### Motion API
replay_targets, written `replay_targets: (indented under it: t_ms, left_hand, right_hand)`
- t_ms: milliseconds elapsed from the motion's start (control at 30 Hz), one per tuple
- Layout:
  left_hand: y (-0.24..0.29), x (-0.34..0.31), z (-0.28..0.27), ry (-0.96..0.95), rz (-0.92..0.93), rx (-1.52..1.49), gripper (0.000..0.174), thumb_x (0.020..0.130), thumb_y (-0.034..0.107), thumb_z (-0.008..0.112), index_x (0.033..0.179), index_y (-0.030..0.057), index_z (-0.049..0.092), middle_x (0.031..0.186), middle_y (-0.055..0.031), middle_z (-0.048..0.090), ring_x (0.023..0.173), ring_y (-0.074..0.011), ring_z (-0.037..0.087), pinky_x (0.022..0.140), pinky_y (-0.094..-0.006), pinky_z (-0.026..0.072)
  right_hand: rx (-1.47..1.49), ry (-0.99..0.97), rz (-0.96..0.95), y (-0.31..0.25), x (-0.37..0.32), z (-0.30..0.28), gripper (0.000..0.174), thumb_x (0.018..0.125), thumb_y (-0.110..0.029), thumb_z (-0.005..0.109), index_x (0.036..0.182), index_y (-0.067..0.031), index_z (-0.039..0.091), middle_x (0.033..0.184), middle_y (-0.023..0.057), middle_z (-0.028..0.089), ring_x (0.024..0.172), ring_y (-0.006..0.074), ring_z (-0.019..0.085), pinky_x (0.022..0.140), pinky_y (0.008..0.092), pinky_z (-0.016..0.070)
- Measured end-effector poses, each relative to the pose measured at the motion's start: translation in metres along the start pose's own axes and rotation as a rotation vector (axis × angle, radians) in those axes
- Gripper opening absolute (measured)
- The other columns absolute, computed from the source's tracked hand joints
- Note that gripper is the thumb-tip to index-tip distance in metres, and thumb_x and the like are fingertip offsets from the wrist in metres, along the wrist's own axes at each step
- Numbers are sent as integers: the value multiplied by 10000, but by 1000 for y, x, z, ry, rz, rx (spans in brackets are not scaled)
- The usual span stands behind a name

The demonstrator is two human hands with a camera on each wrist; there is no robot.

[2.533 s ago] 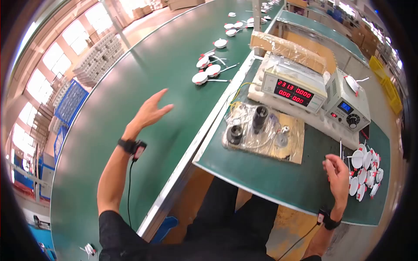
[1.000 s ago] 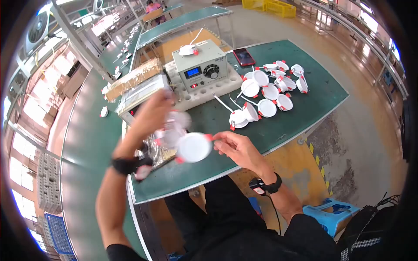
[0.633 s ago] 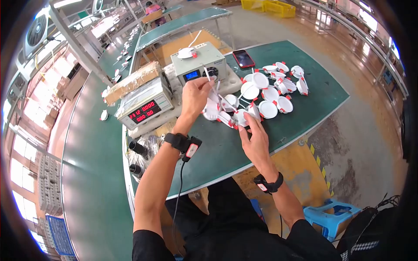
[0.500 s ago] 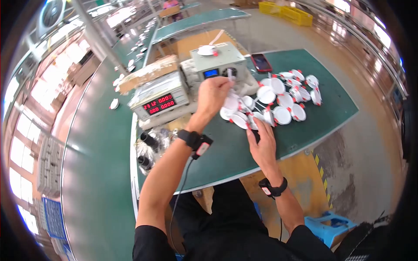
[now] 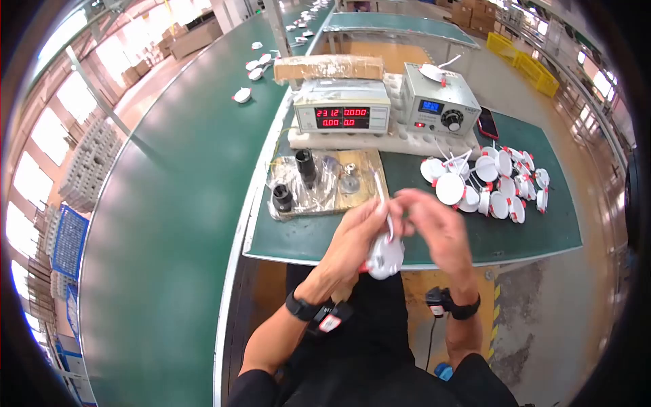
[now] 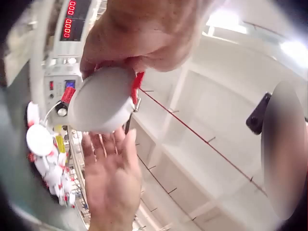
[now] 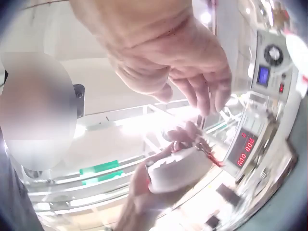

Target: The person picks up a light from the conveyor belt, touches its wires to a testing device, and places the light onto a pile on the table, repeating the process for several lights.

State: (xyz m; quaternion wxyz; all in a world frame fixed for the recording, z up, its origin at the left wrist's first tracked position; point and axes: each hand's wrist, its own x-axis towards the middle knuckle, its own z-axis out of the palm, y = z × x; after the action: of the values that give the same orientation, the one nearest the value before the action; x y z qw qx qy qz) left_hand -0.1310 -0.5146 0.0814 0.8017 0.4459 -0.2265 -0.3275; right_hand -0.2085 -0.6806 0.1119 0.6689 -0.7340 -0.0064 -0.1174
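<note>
My left hand holds a round white downlight with red clips close to the front table edge. Its white cable sticks up past the thumb. In the left wrist view the lamp's white face hangs below the gripping fingers. My right hand, blurred, is just right of the lamp. The right wrist view shows its fingers loosely bent with nothing between them, above the held lamp. A pile of similar downlights lies on the table to the right.
Behind the hands is a board with black sockets under plastic film. A power meter and a dial-fronted box stand on white foam at the back. A green conveyor runs along the left.
My left hand has drawn a downlight by its cable from the pile back toward me. My right hand has left the pile and come beside that lamp. The head view has turned left.
</note>
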Motion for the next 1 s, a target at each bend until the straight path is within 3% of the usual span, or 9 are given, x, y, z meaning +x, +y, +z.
replay_targets:
  t_ms: [100, 300, 333, 433, 500, 567, 667, 867, 1000]
  left_hand:
    - [-14, -43, -15, 6, -65, 36, 365, 1105, 322, 423, 1101, 0, 596, 944, -58, 653, 843, -101, 594, 778, -252, 495]
    - [-11, -81, -38, 83, -116, -60, 374, 1109, 295, 436, 1053, 4, 665, 890, 7, 635, 761, -41, 565, 681, -210, 471]
    - [8, -87, -41, 130, -130, 246, 272, 1070, 213, 527, 1127, -16, 664, 951, -51, 689, 847, -130, 644, 760, -265, 512]
    - [20, -95, -47, 432, 446, 1028, 262, 999, 119, 622, 1220, -19, 645, 1082, -146, 715, 1014, -261, 682, 887, -344, 522]
    - [37, -95, -38, 543, 495, 967, 375, 915, 43, 697, 1279, -13, 626, 1251, -204, 668, 1169, -336, 647, 993, -387, 492]
    - [39, -86, -32, 495, 545, 954, 378, 942, 74, 680, 1307, -4, 621, 1258, -148, 680, 1159, -256, 644, 970, -368, 499]
    - [31, -74, -30, 464, 514, 912, 369, 936, 113, 707, 1274, -13, 632, 1207, -158, 690, 1118, -262, 657, 946, -354, 505]
    - [14, -65, -32, 434, 492, 1010, 309, 969, 152, 685, 1228, -16, 658, 1142, -128, 710, 1026, -196, 673, 925, -325, 508]
    - [7, -64, -26, 327, 195, 581, 307, 1001, 194, 655, 1222, -19, 663, 1139, -104, 707, 1023, -140, 647, 942, -324, 506]
  right_hand:
    - [159, -294, 179, 14, 4, 30, 338, 1064, -199, 546, 1281, 46, 633, 764, 11, 612, 661, 66, 567, 657, 245, 506]
    - [98, -266, 204, 12, 4, 74, 260, 1051, -182, 568, 1104, 33, 704, 764, 14, 646, 697, 70, 591, 698, 237, 503]
    - [85, -212, 159, 13, 3, 80, 250, 1048, -177, 571, 1088, 30, 706, 774, 17, 658, 716, 72, 600, 712, 235, 502]
    - [52, -110, 38, 12, 0, 82, 223, 1036, -166, 586, 1047, 25, 700, 814, 31, 693, 779, 78, 625, 745, 235, 502]
    - [5, -122, 35, 2, -3, 83, 219, 1035, -168, 589, 1035, 22, 699, 807, 30, 687, 774, 77, 622, 738, 241, 501]
    - [-26, -142, 60, -1, -4, 87, 213, 1038, -170, 584, 1039, 11, 695, 769, 21, 670, 717, 61, 594, 658, 234, 474]
    - [9, -136, 72, 5, -6, 89, 203, 1037, -173, 588, 1065, -1, 692, 731, 4, 645, 651, 38, 546, 570, 225, 428]
    - [-75, -114, 93, 7, -10, 79, 204, 1034, -168, 598, 1049, 11, 695, 698, -5, 614, 632, 34, 520, 555, 235, 412]
    - [-72, -94, 102, 12, -10, 78, 202, 1028, -168, 609, 1037, 11, 702, 684, -9, 605, 631, 40, 520, 554, 241, 414]
